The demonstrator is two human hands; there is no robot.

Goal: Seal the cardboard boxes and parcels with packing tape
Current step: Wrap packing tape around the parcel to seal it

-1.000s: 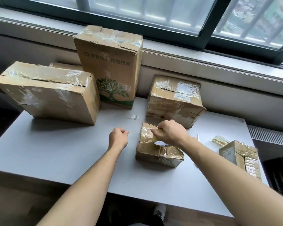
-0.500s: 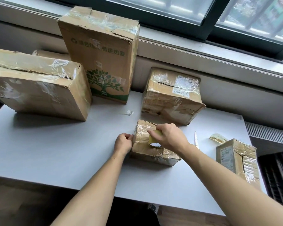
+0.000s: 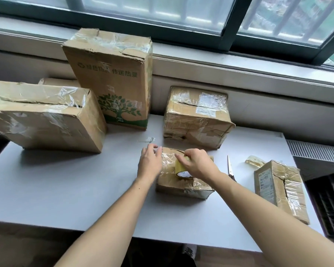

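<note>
— Left grip [image 3: 149, 162] first: how does it lie?
— Fingers straight, resting on the left top edge of the small box [image 3: 181, 186]. That box sits under both grips on the table [image 3: 66, 189].
— And the right grip [image 3: 200, 163]?
— Curled round the tape roll [image 3: 179, 169], holding it against the box top, just right of the left grip.
— Beyond it?
— Scissors [image 3: 229, 167] lie near, to its right, and another box [image 3: 280, 189] stands farther right.

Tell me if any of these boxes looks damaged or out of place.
Yes. The far-right box has a gaping split along its side. The middle back box is crumpled and torn in front.
</note>
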